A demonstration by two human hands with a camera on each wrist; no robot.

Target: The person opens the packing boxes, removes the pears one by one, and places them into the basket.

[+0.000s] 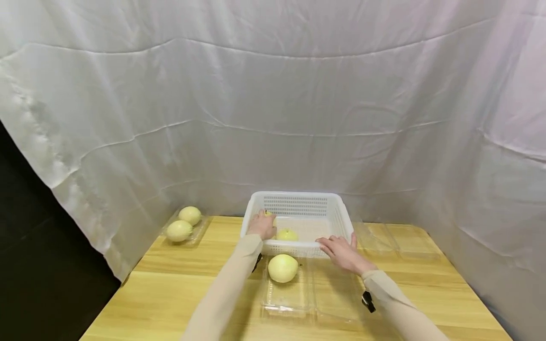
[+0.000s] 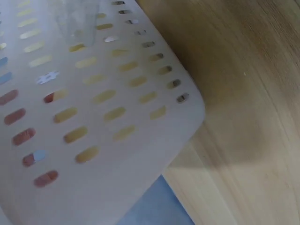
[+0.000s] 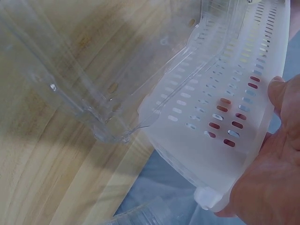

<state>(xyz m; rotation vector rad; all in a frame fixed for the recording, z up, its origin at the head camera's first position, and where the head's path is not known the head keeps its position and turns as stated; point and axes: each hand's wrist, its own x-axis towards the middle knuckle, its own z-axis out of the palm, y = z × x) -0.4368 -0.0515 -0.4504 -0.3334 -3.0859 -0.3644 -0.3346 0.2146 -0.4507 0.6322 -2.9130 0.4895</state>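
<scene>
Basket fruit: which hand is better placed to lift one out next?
Probably the left hand: it reaches inside the white basket, over a yellow fruit, while the right hand holds the front rim.

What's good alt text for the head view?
A person's left hand reaches into a white basket over a partly hidden yellow fruit, right hand holding the near rim. Another fruit lies inside; three sit in clear containers outside.

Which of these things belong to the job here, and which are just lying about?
Apparently part of the job:
white basket
yellow fruit inside it
pale fruit in front
front clear container
left clear container with two fruits

Probably just there:
right clear container
wooden table
grey curtain
</scene>
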